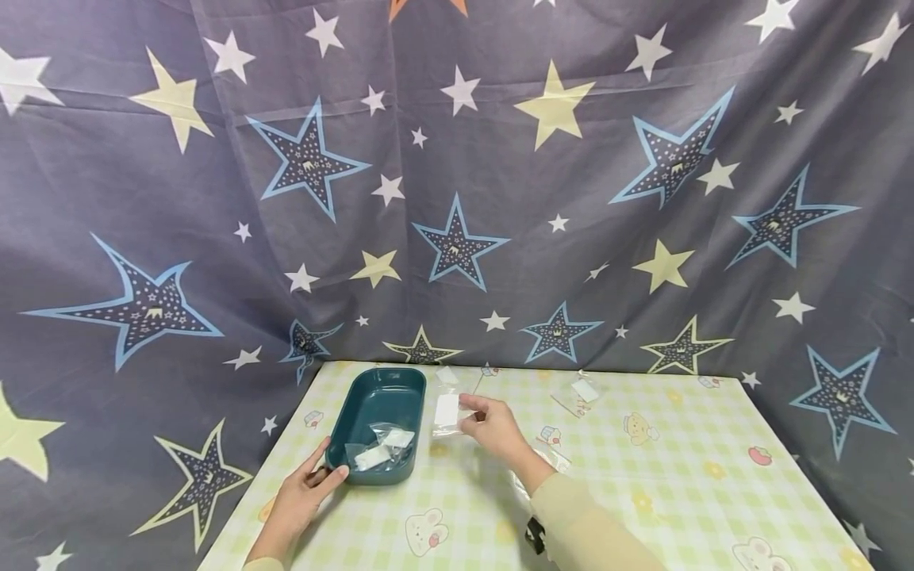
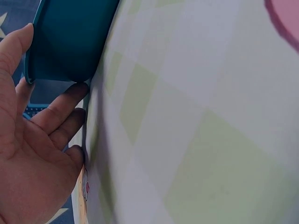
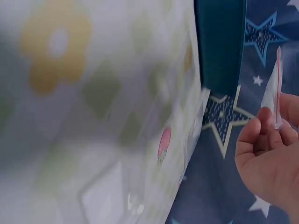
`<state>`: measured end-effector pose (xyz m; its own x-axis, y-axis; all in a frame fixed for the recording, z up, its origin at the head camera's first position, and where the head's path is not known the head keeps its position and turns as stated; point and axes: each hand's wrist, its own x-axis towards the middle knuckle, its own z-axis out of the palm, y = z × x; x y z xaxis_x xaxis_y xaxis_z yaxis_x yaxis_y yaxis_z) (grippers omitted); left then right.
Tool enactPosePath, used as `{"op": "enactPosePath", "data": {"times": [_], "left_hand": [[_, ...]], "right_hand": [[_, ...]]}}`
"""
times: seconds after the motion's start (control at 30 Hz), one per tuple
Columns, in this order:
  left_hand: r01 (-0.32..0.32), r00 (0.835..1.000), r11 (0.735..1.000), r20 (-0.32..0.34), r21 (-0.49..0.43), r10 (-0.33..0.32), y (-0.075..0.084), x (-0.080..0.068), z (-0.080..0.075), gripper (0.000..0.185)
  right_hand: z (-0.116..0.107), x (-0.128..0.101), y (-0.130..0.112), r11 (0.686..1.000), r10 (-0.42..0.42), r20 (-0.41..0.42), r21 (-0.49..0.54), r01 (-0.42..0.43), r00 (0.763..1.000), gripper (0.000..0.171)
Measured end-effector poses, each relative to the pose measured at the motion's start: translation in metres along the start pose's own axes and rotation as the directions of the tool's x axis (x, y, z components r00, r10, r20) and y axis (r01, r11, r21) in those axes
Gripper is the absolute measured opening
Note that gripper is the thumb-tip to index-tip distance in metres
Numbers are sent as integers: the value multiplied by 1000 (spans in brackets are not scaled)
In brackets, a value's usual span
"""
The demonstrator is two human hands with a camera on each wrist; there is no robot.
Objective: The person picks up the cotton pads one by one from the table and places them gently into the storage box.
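Checked table [image 1: 643, 476], open room right. Left hand [image 1: 303, 496] relaxed against tray [image 1: 357, 412] near edge; right hand [image 1: 496, 428] pinching clear bag [image 1: 448, 412].

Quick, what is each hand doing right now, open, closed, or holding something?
Left hand: open, fingers straight, touching the near end of the green tray.
Right hand: closed, pinching a small clear bag just right of the tray.

- A dark teal tray [image 1: 376, 403] is seen left of centre.
- The tablecloth [image 1: 643, 484] is checked in pale green and white, with cartoon animals and yellow flowers printed on it.
- The grey-blue backdrop [image 1: 457, 159] is patterned with white, yellow and blue-outlined stars.
- Clear packets [image 1: 448, 412] with white inserts are shown.
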<state>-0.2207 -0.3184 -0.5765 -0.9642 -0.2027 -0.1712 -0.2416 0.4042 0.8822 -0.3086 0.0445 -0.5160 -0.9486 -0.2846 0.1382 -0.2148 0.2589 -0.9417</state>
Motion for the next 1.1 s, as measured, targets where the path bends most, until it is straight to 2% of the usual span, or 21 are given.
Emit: {"op": "enactPosePath", "data": {"times": [0.2,0.47,0.87,1.1], "left_hand": [[5,1000,1000,2,-18,-5,-1,2,1,89],[12,1000,999,2,-33,-12,0,2,2,91],[22,1000,1000,-9,-11,-22,0,1,2,91],[21,1000,1000,-10,-3,-21,1,1,3,92]], "right_hand": [[29,0,-8,999,-43,24,-14,43,999,50],[55,-2,-16,998,-30,44,-47,33,999,52],[83,-6,-22,999,-17,73,-29,20,997,52],[89,-8,-28,999,-18,86,-34,21,996,54]]}}
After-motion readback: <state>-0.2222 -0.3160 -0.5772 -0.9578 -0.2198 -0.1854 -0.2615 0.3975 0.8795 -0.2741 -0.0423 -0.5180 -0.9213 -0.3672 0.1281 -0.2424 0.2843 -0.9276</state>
